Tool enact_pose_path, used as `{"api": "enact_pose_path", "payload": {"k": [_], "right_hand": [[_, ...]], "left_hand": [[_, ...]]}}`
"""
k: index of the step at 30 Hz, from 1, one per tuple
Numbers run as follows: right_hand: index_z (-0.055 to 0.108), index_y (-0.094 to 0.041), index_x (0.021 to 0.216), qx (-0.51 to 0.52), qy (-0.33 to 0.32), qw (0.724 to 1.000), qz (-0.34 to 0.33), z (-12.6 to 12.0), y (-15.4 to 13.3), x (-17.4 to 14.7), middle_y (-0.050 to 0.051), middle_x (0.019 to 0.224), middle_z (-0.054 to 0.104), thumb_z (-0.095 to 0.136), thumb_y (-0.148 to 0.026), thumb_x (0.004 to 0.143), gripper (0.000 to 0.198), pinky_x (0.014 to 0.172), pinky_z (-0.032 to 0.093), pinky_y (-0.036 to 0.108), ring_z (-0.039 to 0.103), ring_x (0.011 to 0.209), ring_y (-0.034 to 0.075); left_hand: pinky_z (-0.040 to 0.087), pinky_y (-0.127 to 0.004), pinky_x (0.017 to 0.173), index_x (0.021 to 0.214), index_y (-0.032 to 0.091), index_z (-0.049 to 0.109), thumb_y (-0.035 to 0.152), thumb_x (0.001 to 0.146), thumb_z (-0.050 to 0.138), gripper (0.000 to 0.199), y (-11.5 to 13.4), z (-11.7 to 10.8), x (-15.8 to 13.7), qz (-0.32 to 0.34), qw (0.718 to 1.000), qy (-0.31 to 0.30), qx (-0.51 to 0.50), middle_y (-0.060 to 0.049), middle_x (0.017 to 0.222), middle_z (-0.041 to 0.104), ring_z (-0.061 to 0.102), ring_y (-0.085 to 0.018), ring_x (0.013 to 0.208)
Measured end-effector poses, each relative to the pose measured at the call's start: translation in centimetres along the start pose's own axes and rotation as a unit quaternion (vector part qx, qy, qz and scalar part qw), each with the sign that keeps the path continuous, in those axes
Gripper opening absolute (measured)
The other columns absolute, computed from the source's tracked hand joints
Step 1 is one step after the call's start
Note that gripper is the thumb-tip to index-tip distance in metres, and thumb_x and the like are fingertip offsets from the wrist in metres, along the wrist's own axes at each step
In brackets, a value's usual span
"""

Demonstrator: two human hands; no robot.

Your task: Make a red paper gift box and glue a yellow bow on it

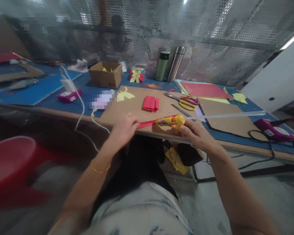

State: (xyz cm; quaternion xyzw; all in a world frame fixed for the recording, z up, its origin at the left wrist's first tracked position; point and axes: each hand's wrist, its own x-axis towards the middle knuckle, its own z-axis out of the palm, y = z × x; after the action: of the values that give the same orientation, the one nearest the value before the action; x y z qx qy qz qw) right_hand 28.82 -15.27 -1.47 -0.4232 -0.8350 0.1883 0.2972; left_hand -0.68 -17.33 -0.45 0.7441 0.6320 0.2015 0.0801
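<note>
Red paper strip [146, 124] runs rightward from the pinching left hand [124, 130] to behind the yellow glue gun [170, 121] gripped by the right hand [198, 133], near the front of the surface [256, 103].

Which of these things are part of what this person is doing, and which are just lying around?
Likely in the job:
red strip, in the left fingers
yellow glue gun with clear stick, in the right fingers
folded red paper, close by
red-handled scissors, perhaps; not held

Probably just lying about:
green flask
steel flask
red stool
</note>
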Motion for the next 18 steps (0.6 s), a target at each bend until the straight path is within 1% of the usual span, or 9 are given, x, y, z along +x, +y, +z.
{"api": "enact_pose_path", "payload": {"k": [3, 6, 9, 13, 15, 18], "right_hand": [[0.064, -0.022, 0.083, 0.003, -0.011, 1.0, -0.003, 0.4, -0.6, 0.3, 0.006, 0.076, 0.066, 0.04, -0.071, 0.105, 0.059, 0.067, 0.044, 0.034, 0.06, 0.071, 0.022], [0.064, -0.022, 0.086, 0.026, -0.042, 0.999, -0.014, 1.3, -1.9, 0.9, 0.008, 0.082, 0.07, 0.039, -0.071, 0.106, 0.059, 0.07, 0.046, 0.033, 0.063, 0.076, 0.022], [0.064, -0.021, 0.086, 0.043, -0.065, 0.997, -0.025, 2.0, -2.7, 1.3, 0.008, 0.084, 0.071, 0.038, -0.073, 0.106, 0.061, 0.072, 0.047, 0.034, 0.063, 0.077, 0.023], [0.065, -0.021, 0.086, 0.044, -0.054, 0.997, -0.026, 1.7, -2.5, 1.2, 0.008, 0.082, 0.07, 0.039, -0.072, 0.106, 0.06, 0.072, 0.049, 0.034, 0.064, 0.077, 0.023], [0.064, -0.022, 0.084, 0.033, -0.053, 0.998, -0.024, 1.3, -2.4, 1.1, 0.007, 0.078, 0.068, 0.041, -0.069, 0.107, 0.057, 0.071, 0.049, 0.034, 0.063, 0.074, 0.023], [0.063, -0.022, 0.083, 0.026, -0.056, 0.998, -0.029, 1.2, -2.7, 1.3, 0.006, 0.074, 0.067, 0.04, -0.069, 0.107, 0.058, 0.067, 0.047, 0.033, 0.061, 0.069, 0.021]], "left_hand": [[0.052, -0.038, 0.093, 0.093, 0.014, 0.079, 0.014, 0.1, 0.063, 0.017, -0.3, 0.1, -0.1, -0.003, 1.0, 0.005, -0.001, -0.011, 0.098, 0.073, 0.068, -0.026, 0.099], [0.052, -0.037, 0.089, 0.09, 0.014, 0.078, 0.014, 0.1, 0.061, 0.02, -0.3, 0.2, -0.1, -0.005, 1.0, -0.001, 0.0, -0.011, 0.095, 0.073, 0.069, -0.025, 0.095], [0.052, -0.038, 0.088, 0.089, 0.015, 0.078, 0.015, 0.1, 0.058, 0.023, -0.5, 0.2, -0.1, -0.001, 1.0, -0.007, -0.009, -0.011, 0.096, 0.075, 0.069, -0.025, 0.095], [0.053, -0.038, 0.09, 0.091, 0.016, 0.08, 0.016, 0.1, 0.055, 0.027, -0.9, -0.2, -0.1, 0.015, 0.999, -0.012, -0.037, -0.011, 0.098, 0.077, 0.069, -0.025, 0.096], [0.053, -0.038, 0.091, 0.09, 0.017, 0.08, 0.016, 0.098, 0.056, 0.025, -1.0, -0.4, -0.1, 0.021, 0.998, -0.012, -0.056, -0.01, 0.097, 0.078, 0.07, -0.024, 0.095], [0.054, -0.036, 0.087, 0.087, 0.018, 0.079, 0.016, 0.095, 0.058, 0.022, -1.0, -0.7, 0.0, 0.014, 0.997, -0.012, -0.081, -0.009, 0.093, 0.079, 0.07, -0.023, 0.091]]}}
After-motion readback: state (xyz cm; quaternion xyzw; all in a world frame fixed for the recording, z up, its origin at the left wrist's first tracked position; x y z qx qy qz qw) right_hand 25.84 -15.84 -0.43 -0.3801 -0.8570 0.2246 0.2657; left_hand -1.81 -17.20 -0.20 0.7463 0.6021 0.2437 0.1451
